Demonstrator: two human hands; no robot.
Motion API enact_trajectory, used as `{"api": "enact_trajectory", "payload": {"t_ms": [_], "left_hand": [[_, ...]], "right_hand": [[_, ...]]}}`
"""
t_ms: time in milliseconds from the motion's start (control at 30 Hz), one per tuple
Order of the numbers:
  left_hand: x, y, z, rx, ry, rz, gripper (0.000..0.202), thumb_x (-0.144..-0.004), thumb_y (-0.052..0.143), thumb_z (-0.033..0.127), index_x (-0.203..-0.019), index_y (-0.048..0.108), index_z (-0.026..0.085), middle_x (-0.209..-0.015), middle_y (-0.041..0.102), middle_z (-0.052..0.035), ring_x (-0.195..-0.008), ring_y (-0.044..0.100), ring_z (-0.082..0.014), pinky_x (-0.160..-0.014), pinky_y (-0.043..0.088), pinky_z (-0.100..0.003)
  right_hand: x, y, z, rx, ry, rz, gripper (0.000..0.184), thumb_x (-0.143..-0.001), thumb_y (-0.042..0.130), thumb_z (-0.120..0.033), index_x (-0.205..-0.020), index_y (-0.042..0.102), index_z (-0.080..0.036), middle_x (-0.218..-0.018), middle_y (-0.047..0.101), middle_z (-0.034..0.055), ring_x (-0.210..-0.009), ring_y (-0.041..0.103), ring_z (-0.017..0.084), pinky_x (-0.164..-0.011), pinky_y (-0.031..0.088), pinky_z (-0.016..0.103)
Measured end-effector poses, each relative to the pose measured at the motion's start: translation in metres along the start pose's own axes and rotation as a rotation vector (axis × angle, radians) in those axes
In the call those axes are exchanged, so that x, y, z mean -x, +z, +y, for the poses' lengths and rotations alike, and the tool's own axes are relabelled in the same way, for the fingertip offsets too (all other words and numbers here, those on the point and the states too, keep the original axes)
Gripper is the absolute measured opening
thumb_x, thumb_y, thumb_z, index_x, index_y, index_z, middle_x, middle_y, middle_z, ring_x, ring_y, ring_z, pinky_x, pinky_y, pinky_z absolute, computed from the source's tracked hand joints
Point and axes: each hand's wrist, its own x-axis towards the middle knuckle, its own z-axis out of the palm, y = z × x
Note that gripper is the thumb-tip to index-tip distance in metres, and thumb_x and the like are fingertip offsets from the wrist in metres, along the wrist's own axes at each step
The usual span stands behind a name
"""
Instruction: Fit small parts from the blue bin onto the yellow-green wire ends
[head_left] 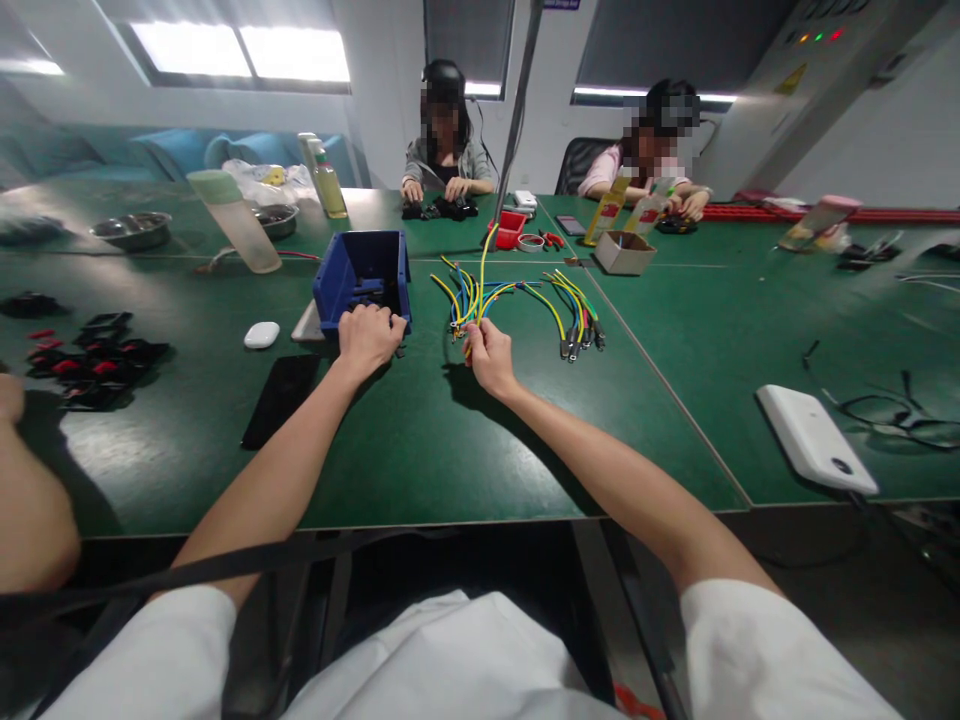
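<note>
My left hand (367,338) rests closed on the front rim of a blue plastic bin (361,272); whether it holds anything is hidden. My right hand (489,356) pinches the near ends of a bundle of yellow, blue and green wires (471,298) lying on the green table (420,440). One yellow wire rises from the bundle toward a metal pole (517,110). A second wire bundle with dark connectors (576,318) lies just to the right of my right hand.
A black phone (281,398) and a white case (261,335) lie left of the bin. Black and red parts (90,360) sit far left, a white box (816,438) to the right. Two people work at the far side, with bottles, bowls, a cardboard box (624,252).
</note>
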Motion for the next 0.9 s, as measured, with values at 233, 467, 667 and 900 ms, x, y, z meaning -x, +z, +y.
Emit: {"api": "enact_trajectory", "payload": {"t_ms": [233, 467, 667, 900], "left_hand": [[-0.004, -0.002, 0.0, -0.023, -0.05, -0.071, 0.064, -0.092, 0.022, 0.046, -0.1, 0.072, 0.008, -0.098, 0.07, -0.0236, -0.093, 0.064, -0.0354, -0.08, 0.041, -0.044], [-0.002, -0.001, 0.0, -0.015, -0.013, -0.034, 0.062, -0.092, 0.022, 0.045, -0.1, 0.073, 0.009, -0.099, 0.071, -0.0224, -0.093, 0.065, -0.0347, -0.082, 0.04, -0.045], [-0.001, 0.001, 0.0, -0.016, -0.002, -0.013, 0.063, -0.093, 0.021, 0.045, -0.1, 0.072, 0.009, -0.099, 0.071, -0.0224, -0.093, 0.065, -0.0346, -0.082, 0.04, -0.045], [-0.001, 0.009, -0.002, 0.003, 0.01, 0.061, 0.057, -0.093, 0.024, 0.044, -0.097, 0.07, 0.01, -0.096, 0.07, -0.0223, -0.094, 0.061, -0.0364, -0.081, 0.04, -0.046]], "right_hand": [[-0.001, 0.001, 0.001, 0.003, -0.006, 0.009, 0.039, -0.096, 0.041, -0.054, -0.083, 0.056, -0.02, -0.058, 0.057, -0.0034, -0.043, 0.052, 0.009, -0.047, 0.039, 0.022], [-0.001, 0.0, 0.0, 0.017, -0.003, 0.006, 0.039, -0.096, 0.04, -0.054, -0.083, 0.056, -0.02, -0.058, 0.056, -0.0037, -0.043, 0.052, 0.009, -0.047, 0.039, 0.022], [-0.001, 0.0, 0.002, 0.016, -0.024, -0.001, 0.038, -0.097, 0.04, -0.052, -0.084, 0.056, -0.02, -0.058, 0.056, -0.0037, -0.043, 0.053, 0.009, -0.047, 0.04, 0.021], [-0.001, 0.0, 0.003, 0.006, -0.011, -0.007, 0.039, -0.096, 0.04, -0.053, -0.083, 0.056, -0.02, -0.059, 0.056, -0.0038, -0.043, 0.052, 0.009, -0.048, 0.04, 0.021]]}}
